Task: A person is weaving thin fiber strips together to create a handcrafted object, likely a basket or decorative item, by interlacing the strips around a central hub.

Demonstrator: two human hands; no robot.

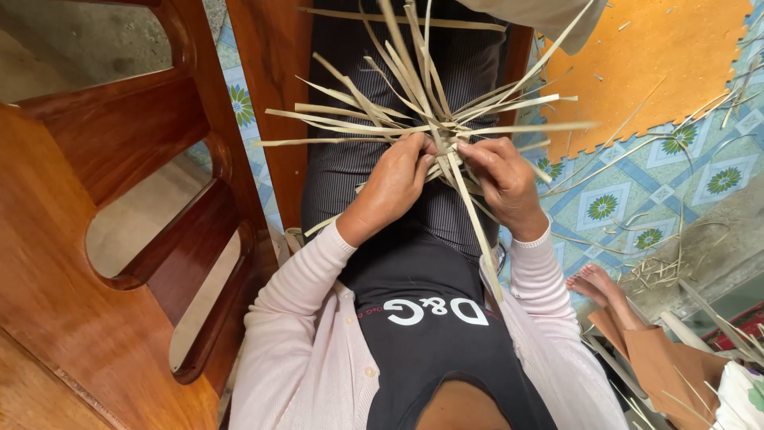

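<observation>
Both hands, the left hand and the right hand, pinch the crossing centre of one bundle of pale flat straw strips, too many to count, held over the lap on dark striped trousers. One reddish polished wooden chair stands at the left. Another person's bare foot rests near loose straw scraps on the patterned tile floor, beside one orange foam mat.

Left hand: fingertips hidden among woven strips | right hand: fingertips likewise buried | strip tops cut by upper edge | neighbouring person's foot: body beyond right edge
</observation>
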